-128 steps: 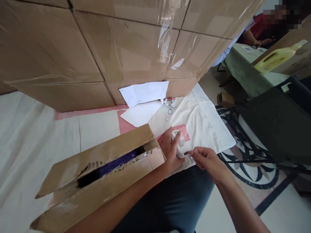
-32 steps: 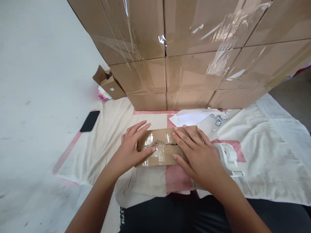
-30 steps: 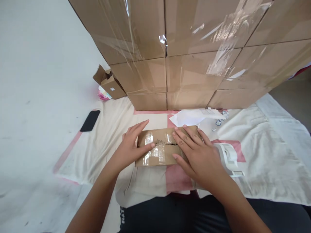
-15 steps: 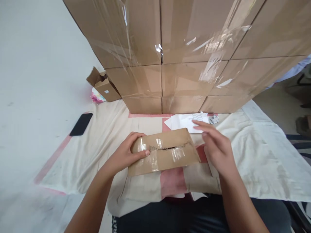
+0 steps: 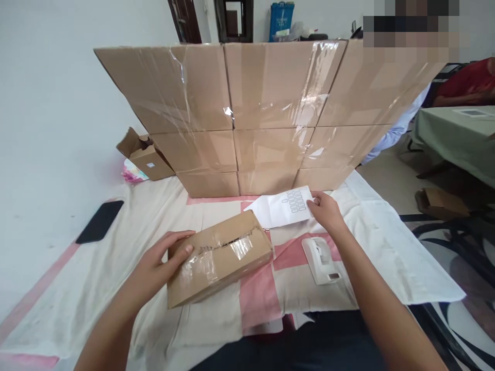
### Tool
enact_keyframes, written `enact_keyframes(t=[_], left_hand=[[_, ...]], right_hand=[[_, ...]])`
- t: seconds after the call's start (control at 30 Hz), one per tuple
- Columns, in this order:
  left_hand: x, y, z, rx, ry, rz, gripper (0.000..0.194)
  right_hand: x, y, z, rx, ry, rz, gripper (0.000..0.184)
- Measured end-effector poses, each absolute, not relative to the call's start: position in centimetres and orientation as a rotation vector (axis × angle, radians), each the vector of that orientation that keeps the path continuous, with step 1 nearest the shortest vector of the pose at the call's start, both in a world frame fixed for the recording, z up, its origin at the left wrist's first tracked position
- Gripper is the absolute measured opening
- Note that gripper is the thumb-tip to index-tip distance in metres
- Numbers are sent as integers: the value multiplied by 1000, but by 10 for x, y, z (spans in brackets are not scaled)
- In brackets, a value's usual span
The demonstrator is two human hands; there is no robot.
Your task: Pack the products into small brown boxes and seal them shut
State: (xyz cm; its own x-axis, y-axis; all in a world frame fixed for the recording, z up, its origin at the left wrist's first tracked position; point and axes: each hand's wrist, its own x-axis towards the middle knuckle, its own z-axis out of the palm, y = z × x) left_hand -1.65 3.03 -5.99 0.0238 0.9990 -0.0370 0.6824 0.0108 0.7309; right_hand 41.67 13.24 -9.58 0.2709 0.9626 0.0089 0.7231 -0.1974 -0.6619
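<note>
My left hand (image 5: 164, 265) is closed round the left end of a small cardboard box (image 5: 228, 252), fingers behind it and thumb on top. Strips of clear tape cross a ragged slit in the box's upper face, and the box sits at a slant on the cloth. My right hand (image 5: 325, 210) pinches the right edge of a white paper sheet (image 5: 280, 208), printed with rows of small rounded outlines. Below that hand a white tape dispenser (image 5: 319, 262) lies on the cloth, apart from both hands.
A wall of taped cartons (image 5: 270, 149) stands behind the sheet. At the left are a black phone (image 5: 100, 221) and an opened carton (image 5: 149, 157). A cloth (image 5: 154, 319) with pink stripes covers the surface. Other people and a green-covered table (image 5: 452, 129) are at the right.
My right hand has left the box and taken hold of the paper sheet's edge. My left hand has kept the box, now turned at a slant. The view has tilted up.
</note>
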Motion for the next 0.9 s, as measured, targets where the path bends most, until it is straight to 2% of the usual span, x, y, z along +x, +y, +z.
enact_keyframes(t=[0.17,0.27,0.33,0.43,0.57,0.67,0.73,0.9], left_hand=[[41,16,-26,2049,1908,1049,28],[109,10,-6,2470,1600,1200,13],[152,11,0,2563,1429,1126,16],[195,21,-3,2467,1294,1066,34],[212,30,-12,2312,1198,1058,22],[212,29,-13,2350,1157,996,33],[213,27,-11,2388,1157,954,38],[218,24,-9,2447,1207,957,35]], right_hand=[[408,65,-77,-1660,-1486,560,23],[400,32,-58,-1493,-1637,451,24],[398,19,-42,-1411,-1817,443,25],[403,11,-22,-1251,-1982,528,26],[409,9,-15,-1183,-2002,570,18],[408,8,-20,-1255,-1946,538,14],[407,7,-23,-1276,-1901,543,18],[404,4,-22,-1274,-1816,566,18]])
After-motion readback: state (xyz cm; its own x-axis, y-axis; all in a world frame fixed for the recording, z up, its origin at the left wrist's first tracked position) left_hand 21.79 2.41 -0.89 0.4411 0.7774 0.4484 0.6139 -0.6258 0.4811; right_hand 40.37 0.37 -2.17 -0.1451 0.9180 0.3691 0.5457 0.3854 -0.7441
